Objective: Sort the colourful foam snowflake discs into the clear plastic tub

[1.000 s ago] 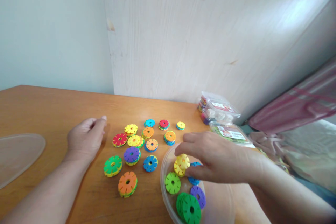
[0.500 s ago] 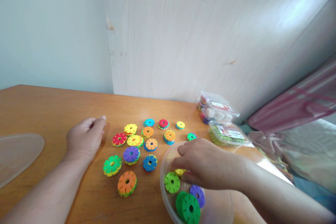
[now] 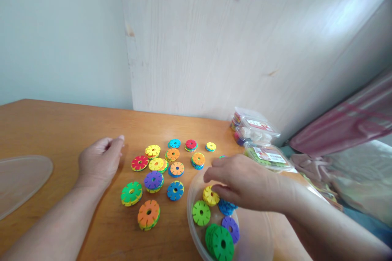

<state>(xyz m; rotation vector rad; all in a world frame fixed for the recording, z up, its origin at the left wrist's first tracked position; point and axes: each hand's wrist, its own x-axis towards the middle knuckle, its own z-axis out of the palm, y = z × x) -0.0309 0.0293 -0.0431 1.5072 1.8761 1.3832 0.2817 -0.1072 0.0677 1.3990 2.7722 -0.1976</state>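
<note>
My right hand [image 3: 245, 181] hovers over the round clear plastic container [image 3: 190, 212], its thumb apart from the fingers and nothing visible between them. Below it in the container lie a yellow notched disc [image 3: 211, 196], blue notched discs [image 3: 226, 207], a light green disc [image 3: 201, 213], a purple disc [image 3: 230, 229] and a row of dark green discs [image 3: 223, 243]. My left hand [image 3: 100, 159] rests on the table, fingers curled and thumb against them; whatever is inside, if anything, is hidden. Right of it are small piles of notched discs, including a red one [image 3: 140, 163] and a purple-topped one [image 3: 154, 180].
A clear lid [image 3: 24, 179] lies flat at the table's left. Labelled clear boxes [image 3: 257, 130] are stacked at the back right, with a box of green pieces [image 3: 269, 157] in front. Bags and pink cloth [image 3: 343, 122] are beyond the right edge. A wall borders the back.
My right hand has lifted slightly and shifted right, uncovering the yellow disc and the blue discs in the container. The left hand and the piles on the table stay where they were.
</note>
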